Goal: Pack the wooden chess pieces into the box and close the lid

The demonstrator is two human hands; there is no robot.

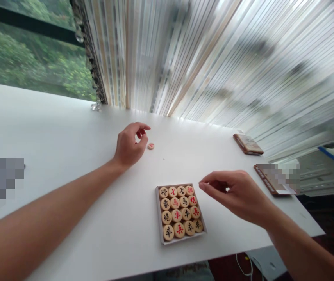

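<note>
A shallow square box sits near the front of the table, filled with rows of round wooden Chinese chess pieces marked in red or black. One loose chess piece with a red character lies farther back on the table. Just left of it is my left hand, thumb and forefinger curved and apart, holding nothing. Beside the box's back right corner hovers my right hand. Its thumb and forefinger tips are pressed together, with no piece visible between them; the other fingers are partly hidden.
The white table reaches back to a striped string curtain and a window. At the right edge lie two flat boxes or books, one behind the other. White cables hang below the front edge.
</note>
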